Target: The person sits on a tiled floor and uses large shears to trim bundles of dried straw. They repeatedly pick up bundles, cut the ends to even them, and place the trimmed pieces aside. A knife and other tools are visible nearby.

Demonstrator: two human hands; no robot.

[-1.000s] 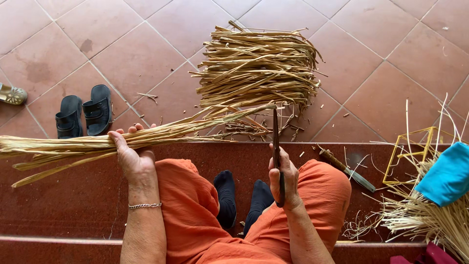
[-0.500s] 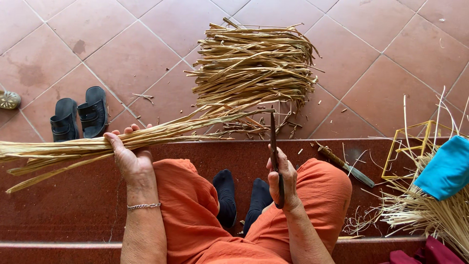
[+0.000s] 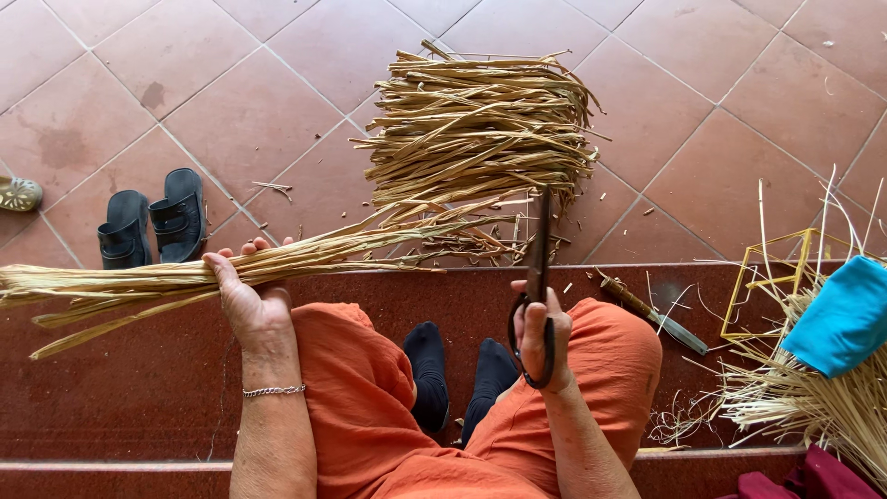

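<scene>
Gripping a bundle of long straw point(image 3: 231, 273), the left hand point(image 3: 248, 300) has its fingers wrapped around it; right-hand point(image 3: 536, 333) fingers hold shut scissors point(image 3: 538, 277). Beyond them lies a cut pile point(image 3: 476, 129); this bundle remains untrimmed.

Cut pile point(image 3: 476, 120) lay on floor ahead of knees; sandals point(image 3: 152, 222) to its left. Knife point(image 3: 654, 314) lay on step at right, wire frame point(image 3: 771, 277) beyond it.

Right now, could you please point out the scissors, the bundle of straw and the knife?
scissors point(image 3: 537, 277): head view, on the blades.
bundle of straw point(image 3: 139, 280): head view, mid-length.
knife point(image 3: 682, 334): head view, on the blade.
</scene>
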